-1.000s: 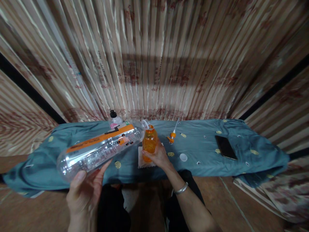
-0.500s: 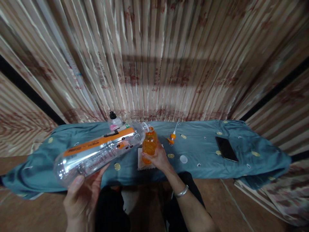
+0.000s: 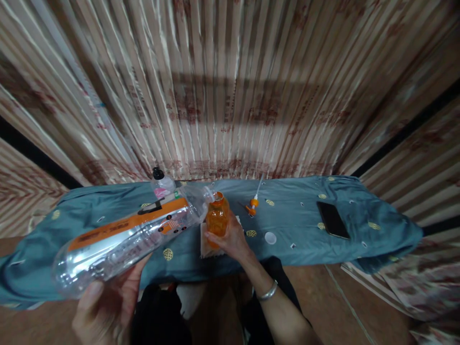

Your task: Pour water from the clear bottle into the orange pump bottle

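The left hand (image 3: pixel 108 304) grips a large clear plastic bottle (image 3: pixel 124 239) near its base, thumb on the near side. The bottle lies tilted, its neck at the rim of an orange translucent bottle (image 3: pixel 217 218); whether they touch is unclear. Its label is orange and silver with dark print; how much liquid it contains cannot be told. The right hand (image 3: pixel 232 238) wraps the uncapped, glossy orange bottle, upright above a pale folded cloth (image 3: pixel 204 250) on the cloth-draped tabletop (image 3: pixel 298 223). Its contents are indistinct. A clear black-capped bottle (image 3: pixel 163 183) with a pink patch stands behind; an orange pump top (image 3: pixel 253 203) lies to the right.
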The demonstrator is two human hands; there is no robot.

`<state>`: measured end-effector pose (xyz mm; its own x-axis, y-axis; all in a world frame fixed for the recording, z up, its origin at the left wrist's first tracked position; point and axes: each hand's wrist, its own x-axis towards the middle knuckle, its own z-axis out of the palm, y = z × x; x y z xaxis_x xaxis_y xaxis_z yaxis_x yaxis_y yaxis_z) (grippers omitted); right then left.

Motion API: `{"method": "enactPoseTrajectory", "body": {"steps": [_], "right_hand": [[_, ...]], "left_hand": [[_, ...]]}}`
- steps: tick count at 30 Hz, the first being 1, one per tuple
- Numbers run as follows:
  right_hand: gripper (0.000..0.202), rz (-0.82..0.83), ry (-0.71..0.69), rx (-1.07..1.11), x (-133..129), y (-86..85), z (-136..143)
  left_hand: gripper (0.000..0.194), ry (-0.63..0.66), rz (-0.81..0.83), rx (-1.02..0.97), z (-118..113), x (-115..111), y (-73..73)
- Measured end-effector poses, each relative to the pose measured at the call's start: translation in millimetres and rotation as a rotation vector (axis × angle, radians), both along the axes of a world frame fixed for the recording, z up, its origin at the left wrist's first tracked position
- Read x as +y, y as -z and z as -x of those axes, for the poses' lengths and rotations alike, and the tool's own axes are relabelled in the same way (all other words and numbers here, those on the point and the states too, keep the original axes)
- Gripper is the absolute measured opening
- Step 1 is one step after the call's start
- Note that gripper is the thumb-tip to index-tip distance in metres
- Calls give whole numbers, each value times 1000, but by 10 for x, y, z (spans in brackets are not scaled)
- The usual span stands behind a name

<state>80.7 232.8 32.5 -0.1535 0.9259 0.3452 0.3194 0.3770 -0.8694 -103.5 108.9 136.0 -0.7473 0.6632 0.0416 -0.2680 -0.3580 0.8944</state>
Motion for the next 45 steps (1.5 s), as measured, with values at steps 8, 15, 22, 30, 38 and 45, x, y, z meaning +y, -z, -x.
{"method": "enactPoseTrajectory", "body": {"steps": [8, 15, 22, 30, 38, 45], "right_hand": [[88, -23, 8, -60, -15, 9, 0], [86, -13, 18, -73, -16, 35, 5], [82, 4, -3, -47, -17, -14, -4], [82, -2, 0, -66, -21, -10, -6], [86, 8, 22, -65, -31, -19, 1], [87, 6, 12, -71, -30, -42, -12]], "left_hand": [[62, -23, 38, 42, 9, 38, -5], [59, -16, 30, 10, 25, 40, 46], [68, 7, 13, 34, 31, 73, -10], [65, -9, 18, 29, 26, 76, 1], [63, -17, 35, 26, 22, 47, -14], [58, -20, 57, 1, 29, 42, -18]]}}
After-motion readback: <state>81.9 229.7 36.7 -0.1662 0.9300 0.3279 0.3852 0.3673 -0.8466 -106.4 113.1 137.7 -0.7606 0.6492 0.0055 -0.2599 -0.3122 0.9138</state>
